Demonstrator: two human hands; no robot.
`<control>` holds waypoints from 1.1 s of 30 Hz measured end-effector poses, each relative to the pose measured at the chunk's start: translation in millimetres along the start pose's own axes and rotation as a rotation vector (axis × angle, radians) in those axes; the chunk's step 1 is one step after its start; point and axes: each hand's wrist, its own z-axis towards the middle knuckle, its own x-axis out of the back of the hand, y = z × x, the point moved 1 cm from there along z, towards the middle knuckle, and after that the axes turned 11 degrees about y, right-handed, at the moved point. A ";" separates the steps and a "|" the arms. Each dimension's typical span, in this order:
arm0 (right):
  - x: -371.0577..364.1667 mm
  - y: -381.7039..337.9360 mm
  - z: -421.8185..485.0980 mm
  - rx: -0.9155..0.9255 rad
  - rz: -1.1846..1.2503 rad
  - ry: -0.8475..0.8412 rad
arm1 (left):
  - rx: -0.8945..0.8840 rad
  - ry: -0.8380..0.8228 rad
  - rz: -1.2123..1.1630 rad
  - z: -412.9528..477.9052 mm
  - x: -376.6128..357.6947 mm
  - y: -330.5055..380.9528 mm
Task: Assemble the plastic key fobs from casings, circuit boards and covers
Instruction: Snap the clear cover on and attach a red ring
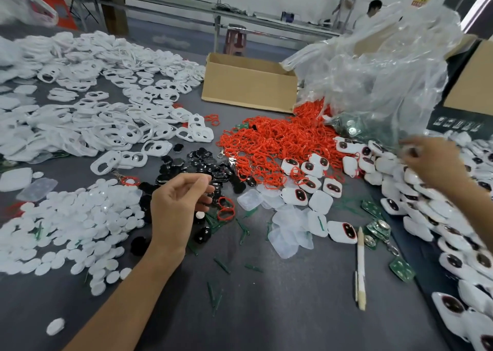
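My left hand hovers over a heap of black button pads at the table's middle, its fingers curled; whether it pinches a pad is unclear. My right hand is blurred at the far right, above a long pile of closed white fobs with dark windows; its grip is unreadable. White casing frames cover the back left. White oval covers lie front left. Green circuit boards lie near the right pile. More closed fobs sit by a heap of red rings.
An open cardboard box stands at the back centre, with a crumpled clear plastic bag beside it. Translucent covers and a pen-like stick lie right of centre. Green offcuts are scattered on the dark table. A person stands far behind.
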 end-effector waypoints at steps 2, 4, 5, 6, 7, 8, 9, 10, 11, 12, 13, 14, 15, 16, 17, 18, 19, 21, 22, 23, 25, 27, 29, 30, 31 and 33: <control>8.4 24.5 5.7 -0.163 -0.257 0.070 | -0.003 -0.002 0.007 -1.1 -0.8 -0.1; 3.4 3.4 -9.8 -0.018 -0.145 0.045 | -0.009 -0.009 0.016 -0.9 -1.3 0.8; -1.2 -17.3 -23.1 0.121 -0.003 -0.037 | -0.010 -0.011 0.018 -0.6 -1.5 0.8; -5.3 -40.0 -39.1 0.264 0.133 -0.174 | -0.011 -0.011 0.020 -0.6 -1.4 0.6; -9.2 -60.2 -54.9 0.378 0.220 -0.348 | -0.009 -0.012 0.019 -0.4 -1.2 0.3; -13.1 -75.9 -69.0 0.455 0.265 -0.529 | -0.007 -0.010 0.014 -0.2 -0.9 0.1; -17.4 -84.8 -79.5 0.498 0.280 -0.679 | -0.003 -0.009 0.008 0.0 -0.2 -0.1; -21.1 -88.5 -85.5 0.509 0.286 -0.784 | 0.000 -0.009 0.002 0.0 0.3 -0.3; -22.3 -89.3 -88.4 0.504 0.293 -0.845 | 0.000 -0.010 -0.002 -0.4 0.3 -0.5; -22.4 -88.0 -88.7 0.492 0.294 -0.872 | 0.000 -0.011 -0.004 -0.9 0.2 -0.4; -22.2 -86.3 -89.2 0.491 0.290 -0.870 | 0.000 -0.011 -0.004 -1.1 -0.2 -0.3; -23.0 -84.1 -90.0 0.511 0.282 -0.849 | 0.000 -0.010 -0.003 -1.0 -0.4 -0.3; -24.4 -81.6 -91.5 0.544 0.267 -0.808 | 0.000 -0.009 -0.002 -0.8 -0.5 -0.3; -25.6 -78.5 -93.5 0.575 0.242 -0.754 | -0.002 -0.010 0.000 -0.6 -0.8 -0.4; -26.9 -75.3 -95.4 0.603 0.212 -0.687 | -0.004 -0.012 0.001 -0.7 -1.0 -0.5; -27.9 -72.2 -97.4 0.622 0.183 -0.622 | -0.006 -0.014 0.002 -0.9 -1.2 -0.7; -29.2 -69.5 -99.2 0.639 0.161 -0.562 | -0.007 -0.017 0.003 -1.1 -1.1 -0.9; -31.1 -66.3 -101.9 0.674 0.115 -0.451 | -0.007 -0.020 0.004 -1.3 -0.6 -1.2; -31.5 -66.2 -103.2 0.695 0.094 -0.394 | -0.007 -0.021 0.004 -1.2 -0.4 -1.4; -31.2 -66.8 -104.4 0.720 0.084 -0.334 | -0.006 -0.021 0.006 -1.1 -0.5 -1.6; -30.2 -69.4 -105.4 0.777 0.077 -0.247 | -0.004 -0.019 0.008 -0.7 -0.8 -1.7; -28.3 -72.8 -105.3 0.819 0.060 -0.203 | -0.001 -0.017 0.009 -0.9 -0.8 -1.9; -27.4 -73.2 -104.3 0.805 0.071 -0.154 | 0.000 -0.016 0.007 -0.7 -0.5 -1.6; -26.9 -72.3 -103.4 0.763 0.106 -0.123 | 0.001 -0.016 0.006 -0.7 -0.5 -1.5; -25.7 -70.2 -101.4 0.693 0.157 -0.094 | 0.002 -0.015 0.005 -0.7 -0.5 -1.5; -21.9 -64.4 -94.3 0.514 0.288 -0.041 | 0.003 -0.012 0.000 -0.7 -0.5 -1.5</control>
